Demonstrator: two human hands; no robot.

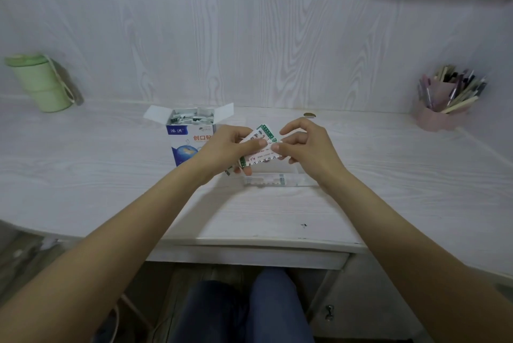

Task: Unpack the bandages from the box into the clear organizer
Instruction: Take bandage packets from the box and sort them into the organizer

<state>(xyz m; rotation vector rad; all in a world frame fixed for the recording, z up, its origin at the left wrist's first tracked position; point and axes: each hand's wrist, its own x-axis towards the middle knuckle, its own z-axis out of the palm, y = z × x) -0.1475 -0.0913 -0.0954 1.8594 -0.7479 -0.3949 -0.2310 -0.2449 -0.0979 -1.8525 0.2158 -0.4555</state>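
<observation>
An open white-and-blue bandage box (181,135) stands on the desk with its flaps up and several wrapped bandages showing inside. To its right, above the clear organizer (273,179), both hands hold a small stack of white bandage strips with green and red print (261,148). My left hand (224,148) grips the stack from the left, thumb on top. My right hand (304,145) pinches its right edge between thumb and forefinger. The organizer is mostly hidden behind the hands; a few bandages lie along its front wall.
A green lidded cup (40,83) stands at the back left by the wall. A pink holder full of pens (444,103) stands at the back right. A small round brownish thing (309,115) lies behind the hands. The desk's front edge (249,241) runs close to my knees.
</observation>
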